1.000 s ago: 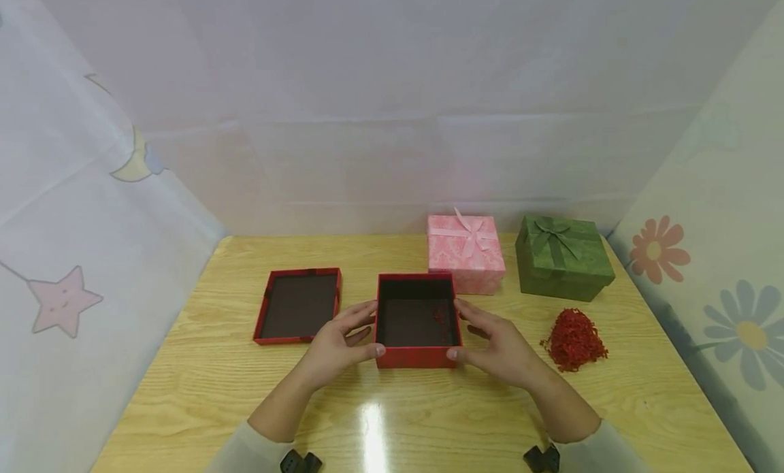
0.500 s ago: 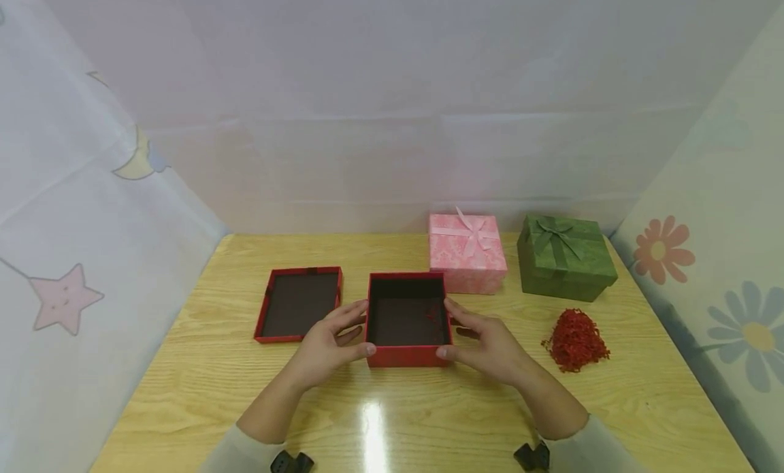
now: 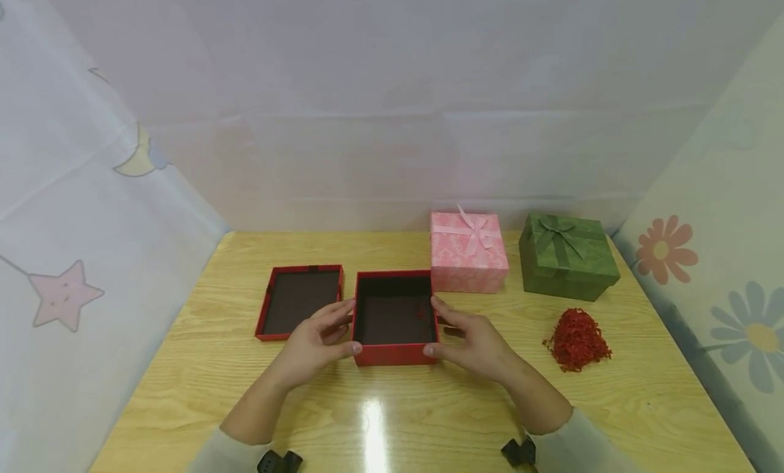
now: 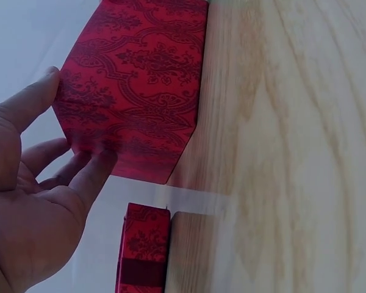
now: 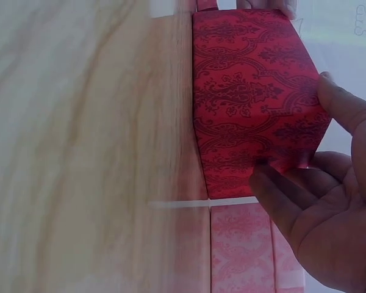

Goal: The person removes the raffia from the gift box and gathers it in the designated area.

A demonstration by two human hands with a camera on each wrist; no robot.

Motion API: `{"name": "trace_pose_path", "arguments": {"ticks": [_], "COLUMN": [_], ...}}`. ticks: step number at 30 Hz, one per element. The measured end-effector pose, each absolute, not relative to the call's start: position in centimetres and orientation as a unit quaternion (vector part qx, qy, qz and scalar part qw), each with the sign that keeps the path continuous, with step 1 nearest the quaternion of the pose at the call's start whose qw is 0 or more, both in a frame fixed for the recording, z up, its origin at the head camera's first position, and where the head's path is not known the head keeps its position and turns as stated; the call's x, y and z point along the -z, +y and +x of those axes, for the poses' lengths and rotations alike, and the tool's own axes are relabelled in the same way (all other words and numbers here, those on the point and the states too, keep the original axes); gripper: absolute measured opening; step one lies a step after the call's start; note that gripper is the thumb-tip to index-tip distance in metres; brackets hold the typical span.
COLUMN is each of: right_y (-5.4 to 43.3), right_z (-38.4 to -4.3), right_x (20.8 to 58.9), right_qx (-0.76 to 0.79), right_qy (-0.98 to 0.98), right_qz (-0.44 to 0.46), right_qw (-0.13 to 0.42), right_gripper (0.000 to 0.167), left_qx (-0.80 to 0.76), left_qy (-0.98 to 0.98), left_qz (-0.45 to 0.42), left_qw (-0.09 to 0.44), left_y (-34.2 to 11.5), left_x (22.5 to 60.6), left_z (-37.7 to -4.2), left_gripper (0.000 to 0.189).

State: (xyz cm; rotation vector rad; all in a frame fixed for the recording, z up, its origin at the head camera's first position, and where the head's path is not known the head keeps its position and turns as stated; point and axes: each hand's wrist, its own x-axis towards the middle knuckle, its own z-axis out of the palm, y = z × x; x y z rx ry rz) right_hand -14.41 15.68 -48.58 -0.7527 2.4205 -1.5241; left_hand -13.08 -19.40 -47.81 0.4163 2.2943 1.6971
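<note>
A red patterned gift box (image 3: 397, 354) without its lid stands on the table between both hands, its dark inside facing up with a few red shreds in it. My left hand (image 3: 309, 350) grips its left side, thumb at the front corner and fingers along the side wall. On the opposite side my right hand (image 3: 478, 345) holds it the same way. In the left wrist view, the fingertips touch the box wall (image 4: 134, 79). The red lid (image 3: 300, 301) lies upturned just left of the box, beside the left hand.
A pink gift box (image 3: 468, 252) with a bow stands behind and right of the red box. Farther right is a green gift box (image 3: 568, 256). A heap of red shredded paper (image 3: 577, 340) lies in front of it on the wooden table (image 3: 612, 418).
Both hands have slid the red box to the left across the table, toward the lid. The grip looks the same. Lid, other boxes and paper heap have stayed put.
</note>
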Motion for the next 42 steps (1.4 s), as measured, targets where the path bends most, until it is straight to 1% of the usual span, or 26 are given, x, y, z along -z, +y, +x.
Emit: {"name": "trace_pose_path", "arguments": {"ticks": [11,17,23,26,32,36,39,42], "right_y": [14.5,13.8,13.1,12.5,11.4,10.8,10.3,9.8], "right_z": [-15.4,-16.5,-17.3,-17.8,-18.8,-19.2,-19.6,-20.1], "right_x": [48.0,47.9,48.0,48.0,47.8,47.6,47.5,47.3], "right_qx": [0.488,0.482,0.473,0.48,0.498,0.498,0.489,0.494], "right_qy": [0.834,0.84,0.853,0.851,0.841,0.844,0.851,0.85], "right_qz": [-0.24,-0.234,-0.207,-0.204,-0.195,-0.186,-0.179,-0.164], "right_qw": [0.097,0.089,0.075,0.067,0.078,0.073,0.069,0.077], "right_gripper": [0.086,0.084,0.082,0.08,0.079,0.079,0.079,0.079], "left_qx": [-0.546,-0.524,-0.508,-0.497,-0.478,-0.475,-0.476,-0.481], "left_qy": [0.816,0.831,0.841,0.849,0.861,0.864,0.865,0.864], "left_qz": [0.149,0.155,0.156,0.15,0.136,0.131,0.116,0.1], "left_qw": [0.118,0.102,0.098,0.102,0.107,0.107,0.106,0.109], "left_y": [-20.0,-20.1,-20.2,-20.5,-20.7,-20.7,-20.9,-21.0], "left_x": [47.2,47.2,47.4,47.4,47.1,46.9,46.9,46.8], "left_z": [-13.9,-14.9,-16.2,-16.9,-18.3,-19.3,-19.8,-20.2], "left_gripper": [0.081,0.081,0.081,0.081,0.079,0.078,0.076,0.075]}}
